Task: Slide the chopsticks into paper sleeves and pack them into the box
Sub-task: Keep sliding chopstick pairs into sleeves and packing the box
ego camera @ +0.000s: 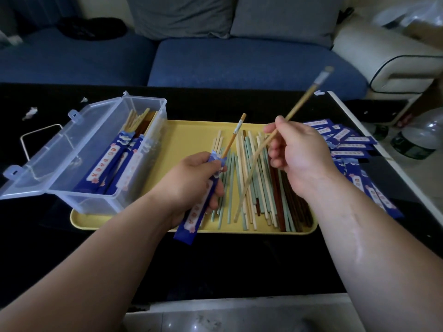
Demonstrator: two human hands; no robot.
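Black table (215, 259): yellow tray (80, 220), blue sleeves (352, 145)

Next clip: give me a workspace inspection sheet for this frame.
Surface: black table with a yellow tray on it.
Job's things: loose chopsticks on the tray; clear box, lid open, holding sleeved chopsticks; spare sleeves at right.
Clutter: paper scraps at far left.
Hands: left hand grips a sleeve with one chopstick partly in; right hand pinches a second chopstick, raised.
Cables: nothing seen.
Surroundings: blue sofa; bottles on the floor.
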